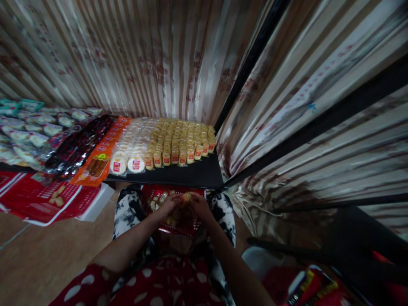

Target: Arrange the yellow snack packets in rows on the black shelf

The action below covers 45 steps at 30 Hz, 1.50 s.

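Both hands meet over a red basket [178, 229] resting on the person's lap, between knees in black-and-white patterned trousers. Left hand [168, 205] and right hand [198, 204] are bunched together, fingers curled around small yellowish packets [185, 196]; one packet shows at the fingertips between the two hands, but which hand actually grips it cannot be told, too dark and small. More small packets [157, 200] lie loose in the basket just left of the left hand. Right ahead, a black shelf [191, 175] carries neat rows of yellow packets with red-and-white labels [181, 142]; label text too small to read. Left of those, round white cakes [127, 163] in clear wrap with red labels, unreadable too. Further left an orange pack [100, 159] with red oval logos, writing not legible, then dark red packs [78, 146], then pale wrapped goods [28, 131] with teal edges. Below, a red printed box [47, 197] showing snack pictures, text blurred. Striped curtain [143, 59] behind the shelf. Red polka-dot sleeve [95, 284] at bottom.
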Motion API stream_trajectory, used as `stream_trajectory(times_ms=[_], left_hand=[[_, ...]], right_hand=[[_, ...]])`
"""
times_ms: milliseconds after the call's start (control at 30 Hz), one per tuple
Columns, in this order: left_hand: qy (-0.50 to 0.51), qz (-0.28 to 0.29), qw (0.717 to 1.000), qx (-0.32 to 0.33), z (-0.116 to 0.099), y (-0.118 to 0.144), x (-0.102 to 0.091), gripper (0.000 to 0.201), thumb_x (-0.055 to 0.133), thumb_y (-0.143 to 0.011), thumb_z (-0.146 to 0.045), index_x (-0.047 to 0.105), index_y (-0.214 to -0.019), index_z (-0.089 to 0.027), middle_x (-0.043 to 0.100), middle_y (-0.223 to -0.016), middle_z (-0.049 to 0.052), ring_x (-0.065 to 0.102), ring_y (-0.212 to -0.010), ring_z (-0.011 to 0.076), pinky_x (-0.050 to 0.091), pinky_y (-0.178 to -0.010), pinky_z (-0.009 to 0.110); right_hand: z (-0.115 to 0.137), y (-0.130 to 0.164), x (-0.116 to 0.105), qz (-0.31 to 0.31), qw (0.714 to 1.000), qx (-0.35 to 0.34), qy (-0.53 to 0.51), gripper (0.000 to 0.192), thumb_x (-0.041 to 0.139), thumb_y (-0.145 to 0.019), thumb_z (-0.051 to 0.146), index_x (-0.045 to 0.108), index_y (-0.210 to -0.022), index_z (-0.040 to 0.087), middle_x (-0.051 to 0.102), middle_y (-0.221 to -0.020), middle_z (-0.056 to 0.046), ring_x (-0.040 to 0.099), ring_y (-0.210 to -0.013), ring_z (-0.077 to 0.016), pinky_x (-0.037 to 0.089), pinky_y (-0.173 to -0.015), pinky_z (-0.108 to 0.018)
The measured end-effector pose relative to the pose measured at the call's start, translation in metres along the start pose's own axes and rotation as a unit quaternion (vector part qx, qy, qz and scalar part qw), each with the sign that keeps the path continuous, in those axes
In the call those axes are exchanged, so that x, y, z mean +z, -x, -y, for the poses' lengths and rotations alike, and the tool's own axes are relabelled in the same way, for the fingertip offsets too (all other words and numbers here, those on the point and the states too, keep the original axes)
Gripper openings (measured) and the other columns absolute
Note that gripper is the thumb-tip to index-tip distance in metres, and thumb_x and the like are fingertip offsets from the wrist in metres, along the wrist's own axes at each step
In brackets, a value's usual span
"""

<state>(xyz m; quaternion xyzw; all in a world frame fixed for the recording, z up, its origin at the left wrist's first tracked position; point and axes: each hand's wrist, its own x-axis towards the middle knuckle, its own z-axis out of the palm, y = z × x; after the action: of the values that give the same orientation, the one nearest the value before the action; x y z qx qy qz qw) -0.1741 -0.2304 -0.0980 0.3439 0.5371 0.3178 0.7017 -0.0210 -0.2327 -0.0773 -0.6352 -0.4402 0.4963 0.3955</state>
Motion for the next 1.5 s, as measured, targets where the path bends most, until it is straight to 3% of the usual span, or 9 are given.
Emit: stream_trajectory(times_ms=[167, 367, 533, 733, 833, 933, 1033, 1200, 1500], left_hand=[[-0.023, 0.023, 0.999, 0.014, -0.022, 0.023, 0.002, 0.039, 0.069, -0.066, -0.035, 0.062, -0.099, -0.016, 0.065, -0.084, 0.003, 0.059, -0.073, 0.0127, 0.043, -0.060, 0.020], [-0.025, 0.006, 0.997, 0.080, -0.049, 0.031, 0.015, 0.038, 0.067, -0.066, -0.038, 0.061, -0.095, -0.015, 0.065, -0.080, 0.003, 0.058, -0.070, 0.0119, 0.041, -0.057, 0.019], [-0.035, -0.025, 0.991, 0.123, -0.069, 0.025, 0.029, 0.035, 0.067, -0.065, -0.037, 0.060, -0.091, -0.014, 0.063, -0.074, 0.001, 0.056, -0.064, 0.0100, 0.041, -0.057, 0.019], [-0.095, -0.039, 0.985, 0.137, -0.087, 0.009, 0.046, 0.031, 0.063, -0.070, -0.035, 0.059, -0.094, -0.015, 0.061, -0.070, -0.001, 0.056, -0.060, 0.0103, 0.040, -0.051, 0.018], [-0.156, -0.021, 0.975, 0.157, -0.095, -0.003, 0.051, 0.023, 0.058, -0.074, -0.026, 0.060, -0.094, -0.015, 0.064, -0.076, 0.001, 0.058, -0.068, 0.0118, 0.045, -0.060, 0.020], [-0.264, -0.047, 0.944, 0.191, -0.109, -0.016, 0.052, 0.025, 0.057, -0.074, -0.022, 0.062, -0.098, -0.015, 0.066, -0.092, 0.005, 0.059, -0.077, 0.0135, 0.046, -0.074, 0.024], [-0.340, -0.086, 0.908, 0.227, -0.129, -0.026, 0.055, 0.040, 0.059, -0.074, -0.024, 0.058, -0.113, -0.016, 0.063, -0.103, 0.007, 0.057, -0.075, 0.0130, 0.046, -0.077, 0.027], [-0.344, -0.035, 0.893, 0.288, -0.160, -0.045, 0.067, 0.050, 0.057, -0.076, -0.023, 0.050, -0.125, -0.020, 0.062, -0.104, 0.004, 0.056, -0.070, 0.0105, 0.048, -0.074, 0.025], [-0.407, -0.016, 0.856, 0.318, -0.188, -0.087, 0.093, 0.031, 0.056, -0.078, -0.020, 0.060, -0.109, -0.020, 0.066, -0.095, 0.002, 0.059, -0.085, 0.0145, 0.045, -0.083, 0.026]], right_hand=[[0.026, 0.007, -0.009, 0.015, 0.994, 0.046, -0.102, 0.037, 0.060, -0.064, 0.039, 0.065, -0.093, 0.016, 0.071, -0.082, -0.006, 0.065, -0.072, -0.0192, 0.051, -0.064, -0.030], [0.041, 0.007, -0.005, -0.017, 0.986, 0.014, -0.166, 0.051, 0.063, -0.062, 0.055, 0.064, -0.094, 0.015, 0.070, -0.081, -0.006, 0.064, -0.071, -0.0181, 0.052, -0.064, -0.029], [0.051, 0.007, -0.003, -0.037, 0.981, -0.026, -0.190, 0.050, 0.063, -0.065, 0.051, 0.061, -0.101, 0.016, 0.070, -0.094, -0.009, 0.066, -0.082, -0.0203, 0.053, -0.075, -0.033], [0.052, -0.001, -0.005, -0.066, 0.982, -0.100, -0.144, 0.040, 0.060, -0.070, 0.036, 0.059, -0.106, 0.018, 0.070, -0.099, -0.008, 0.065, -0.091, -0.0203, 0.051, -0.084, -0.035], [0.048, -0.010, -0.009, -0.091, 0.983, -0.111, -0.118, 0.041, 0.055, -0.074, 0.032, 0.055, -0.113, 0.019, 0.068, -0.104, -0.008, 0.065, -0.095, -0.0196, 0.050, -0.087, -0.035], [0.045, -0.023, -0.014, -0.124, 0.982, -0.116, -0.079, 0.045, 0.051, -0.076, 0.033, 0.052, -0.119, 0.017, 0.066, -0.110, -0.009, 0.063, -0.099, -0.0194, 0.048, -0.090, -0.035], [0.046, -0.037, -0.021, -0.158, 0.977, -0.134, -0.043, 0.046, 0.049, -0.077, 0.033, 0.053, -0.120, 0.016, 0.064, -0.112, -0.010, 0.062, -0.099, -0.0201, 0.047, -0.091, -0.035], [0.056, -0.056, -0.031, -0.196, 0.968, -0.156, 0.028, 0.043, 0.048, -0.079, 0.031, 0.056, -0.119, 0.019, 0.064, -0.111, -0.008, 0.061, -0.099, -0.0208, 0.046, -0.090, -0.035], [0.080, -0.081, -0.039, -0.269, 0.942, -0.162, 0.122, 0.050, 0.039, -0.083, 0.029, 0.044, -0.130, 0.013, 0.056, -0.122, -0.014, 0.051, -0.113, -0.0231, 0.038, -0.098, -0.038]])
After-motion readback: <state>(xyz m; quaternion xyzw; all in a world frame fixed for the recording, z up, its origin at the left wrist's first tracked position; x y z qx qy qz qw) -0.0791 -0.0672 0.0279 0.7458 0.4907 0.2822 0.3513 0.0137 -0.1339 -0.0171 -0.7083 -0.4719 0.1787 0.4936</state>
